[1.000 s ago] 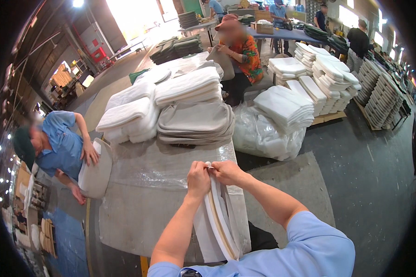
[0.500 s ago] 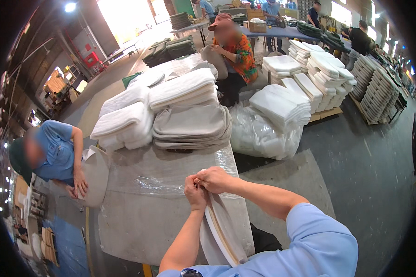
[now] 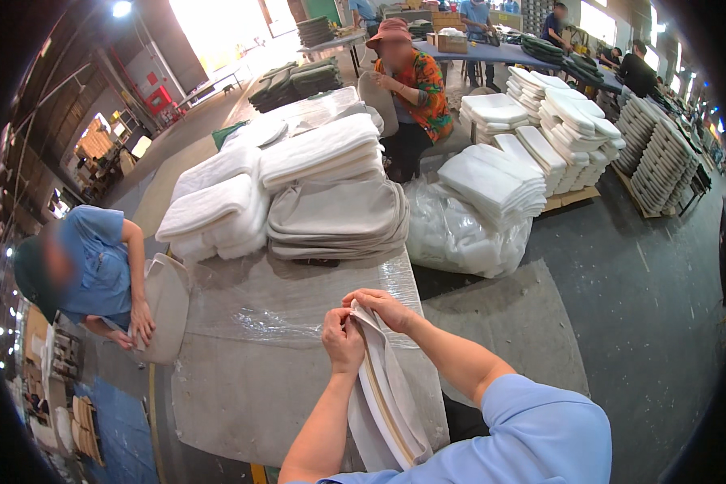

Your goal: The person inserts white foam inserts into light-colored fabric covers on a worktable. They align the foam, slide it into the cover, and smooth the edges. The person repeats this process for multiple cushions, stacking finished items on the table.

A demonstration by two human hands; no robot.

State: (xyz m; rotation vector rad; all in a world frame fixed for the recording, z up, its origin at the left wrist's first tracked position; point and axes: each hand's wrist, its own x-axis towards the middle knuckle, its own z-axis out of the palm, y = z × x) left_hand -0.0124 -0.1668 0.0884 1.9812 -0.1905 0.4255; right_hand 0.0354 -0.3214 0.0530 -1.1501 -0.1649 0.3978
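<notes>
A light grey fabric cushion cover (image 3: 403,403) stands on edge in front of me, its long opening facing up. White padding shows inside, and a tan strip runs along the opening. My left hand (image 3: 344,343) grips the cover's far end, thumb and fingers closed on it. On the other side of that same corner, my right hand (image 3: 381,310) pinches the fabric edge between thumb and fingers. The cover's near end reaches down to my body, where my sleeve partly hides it.
The worktable (image 3: 250,387) carries stacked grey covers (image 3: 335,222) and white pads (image 3: 323,153) at its far side. A bulging plastic bag (image 3: 460,234) stands to the right, below more pads. One co-worker (image 3: 97,266) handles a grey piece at left; another (image 3: 411,89) sits beyond the stacks.
My right hand has shifted slightly right and its fingers have spread along the fabric edge. The cover's far tip now shows between my hands, and its right side stands wider apart.
</notes>
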